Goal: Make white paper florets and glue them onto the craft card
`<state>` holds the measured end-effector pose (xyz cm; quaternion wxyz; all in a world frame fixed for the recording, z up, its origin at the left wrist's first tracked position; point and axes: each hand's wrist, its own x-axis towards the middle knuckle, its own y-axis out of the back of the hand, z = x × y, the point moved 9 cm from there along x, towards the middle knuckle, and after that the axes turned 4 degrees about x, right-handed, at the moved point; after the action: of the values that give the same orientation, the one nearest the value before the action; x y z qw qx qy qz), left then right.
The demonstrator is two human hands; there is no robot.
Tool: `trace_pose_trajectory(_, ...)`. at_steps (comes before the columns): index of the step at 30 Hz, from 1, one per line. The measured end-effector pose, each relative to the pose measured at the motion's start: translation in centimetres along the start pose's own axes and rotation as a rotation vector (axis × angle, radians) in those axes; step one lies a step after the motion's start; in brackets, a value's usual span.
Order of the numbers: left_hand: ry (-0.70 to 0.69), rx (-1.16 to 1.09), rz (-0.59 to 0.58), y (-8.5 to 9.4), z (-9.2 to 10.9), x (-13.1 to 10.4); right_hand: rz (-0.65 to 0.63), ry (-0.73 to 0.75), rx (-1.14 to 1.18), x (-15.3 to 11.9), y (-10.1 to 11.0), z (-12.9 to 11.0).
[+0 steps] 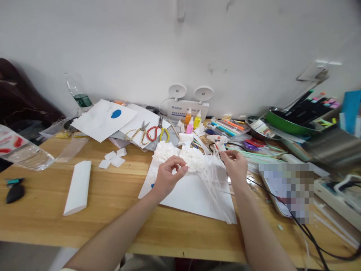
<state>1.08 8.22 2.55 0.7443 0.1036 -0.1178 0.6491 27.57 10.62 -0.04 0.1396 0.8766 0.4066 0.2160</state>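
Observation:
My left hand (171, 176) is closed in a pinch in front of two fluffy white paper-like clusters (194, 159). Anything between its fingertips is too small to make out. To the right, my right hand (236, 165) is also closed, thumb and finger together beside some thin white strips (213, 188); whether it grips one of them is unclear. Under the clusters and strips lies a white sheet (186, 201) with a bit of blue at its left side. Just beyond my right hand is a white glue gun (217, 139), partly covered.
Gold scissors (143, 133) and red-and-yellow pliers (159, 131) lie behind. Small paint bottles (190, 126) stand near an emergency light (187, 109). At left are paper squares (117, 161) and a folded white piece (78, 188). Black cables (293, 216) cross beside a phone-like blurred object (286, 192).

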Motion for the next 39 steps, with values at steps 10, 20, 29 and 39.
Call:
trace_pose_trajectory(10,0.147,-0.293,-0.042,-0.1,-1.1,0.3,-0.138,0.005,-0.469,3.4,-3.2,1.7)
trace_pose_trajectory(20,0.128,-0.313,0.026,0.7,-1.0,0.4,-0.021,0.095,0.127,2.1,1.4,-2.8)
trace_pose_trajectory(29,0.150,-0.229,0.161,1.9,-1.5,0.2,-0.619,-0.036,0.825,-4.7,-3.2,-4.5)
trace_pose_trajectory(39,0.173,-0.263,0.128,1.4,-1.4,0.3,-0.789,-0.160,0.830,-8.1,-4.8,-3.7)
